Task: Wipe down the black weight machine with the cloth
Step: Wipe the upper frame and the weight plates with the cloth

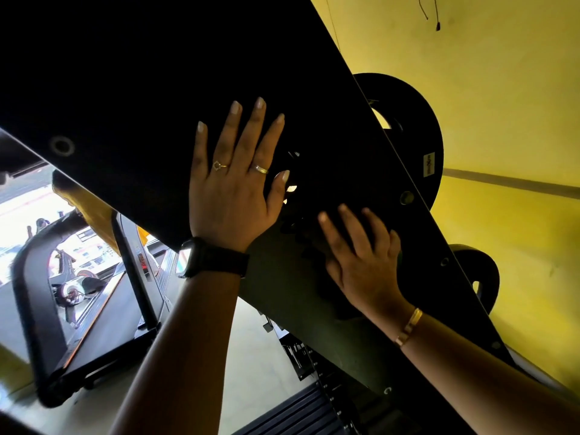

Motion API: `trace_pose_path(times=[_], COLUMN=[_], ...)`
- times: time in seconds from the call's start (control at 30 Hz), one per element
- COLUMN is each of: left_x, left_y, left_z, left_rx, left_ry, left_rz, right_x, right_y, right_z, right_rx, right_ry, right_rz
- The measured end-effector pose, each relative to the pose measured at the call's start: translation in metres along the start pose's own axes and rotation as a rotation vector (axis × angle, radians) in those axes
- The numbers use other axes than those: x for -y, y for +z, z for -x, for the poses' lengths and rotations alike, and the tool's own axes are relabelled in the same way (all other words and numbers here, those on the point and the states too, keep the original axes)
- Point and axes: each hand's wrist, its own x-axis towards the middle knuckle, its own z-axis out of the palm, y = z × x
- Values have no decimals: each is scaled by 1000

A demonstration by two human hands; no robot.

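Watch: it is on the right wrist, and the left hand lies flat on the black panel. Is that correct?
Not quite. The head view shows the watch on the left wrist; the right wrist wears a gold bracelet. The left hand does lie flat on the black panel.

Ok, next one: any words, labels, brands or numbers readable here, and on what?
No text reads clearly.
Pale label on the rim of the big weight plate: print, too blurred to read.
Street scene through the window: any signs too small and washed out.
Black machine panel: no text visible.
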Motion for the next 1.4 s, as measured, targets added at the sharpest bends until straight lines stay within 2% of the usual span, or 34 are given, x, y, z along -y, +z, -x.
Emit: trace_pose_path(times=[0.13, 0.2, 0.4, 0.5, 0.67, 0.8, 0.93, 1.17, 1.27, 1.4], left_x=[-1, -1, -1, 0, -1, -2, 0, -1, 0, 0], left_y=[-1, -1, 0, -1, -1, -2, -1, 0, 0, 0], left_z=[-1, -1, -1, -1, 0, 0, -1, 1, 1, 1], left_rx=[12, 9, -16, -16, -4, 2, 15, -12, -5, 18], left_ry=[-12, -14, -2, -1, 7, 1, 4, 8, 11, 18], left_rz=[-2, -2, -13, 2, 3, -8, -12, 14, 16, 14], right_x=[-9, -8, 11, 14, 4, -12, -23, -36, -44, -35], right_y=[-5, -7, -22, -31, -35, -25, -11, 9, 11, 8], right_z=[-54, -80, -149, -181, -204, -171, -102, 16, 44, 66], right_rx=[-91, -138, -231, -265, -333, -293, -146, 85, 149, 163], right_ry=[232, 277, 238, 157, 78, 152, 292, 310, 461, 766], right_rz=[-20, -17, -6, -24, -162, -132, -83, 29, -17, -144])
